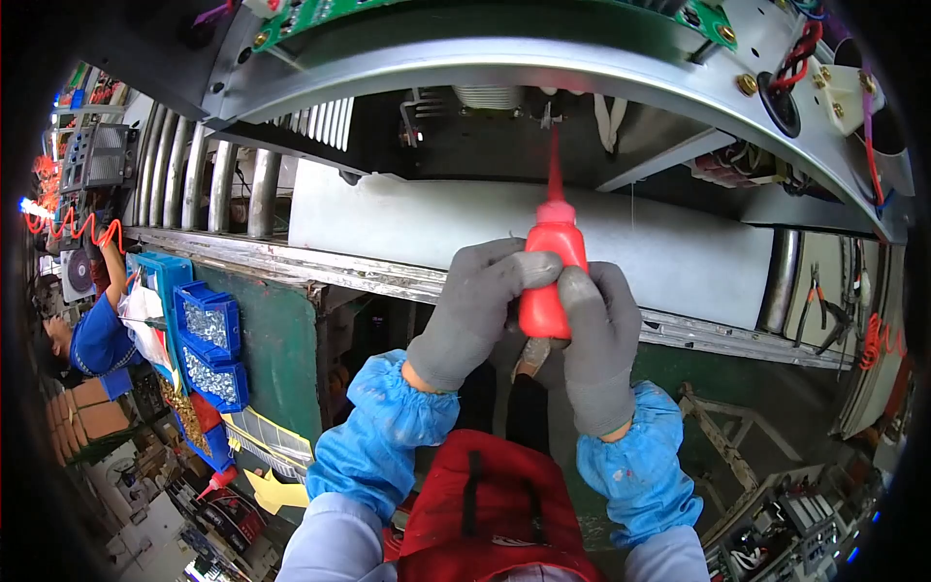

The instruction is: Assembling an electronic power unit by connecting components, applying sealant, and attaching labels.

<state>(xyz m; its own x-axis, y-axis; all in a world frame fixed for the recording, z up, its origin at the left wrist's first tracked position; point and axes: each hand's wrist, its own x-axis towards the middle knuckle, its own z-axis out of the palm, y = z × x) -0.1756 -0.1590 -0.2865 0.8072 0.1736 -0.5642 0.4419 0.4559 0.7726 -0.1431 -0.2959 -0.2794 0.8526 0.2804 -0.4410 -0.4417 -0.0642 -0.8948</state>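
While both my gloved hands wrap around it, the red squeeze bottle (546, 281) stands upright in front of me, its long thin nozzle pointing up toward the curved metal frame (543, 68) overhead. My left hand (475, 310) closes on it from the left, thumb across the upper body; my right hand (596, 344) grips its lower right side, fingers curled. Blue sleeve covers (388, 436) run up both forearms. Behind the bottle lies a white sheet (407, 228) on the counter (291, 260). Blue parts bins (208, 325) hang on the green panel at my left.
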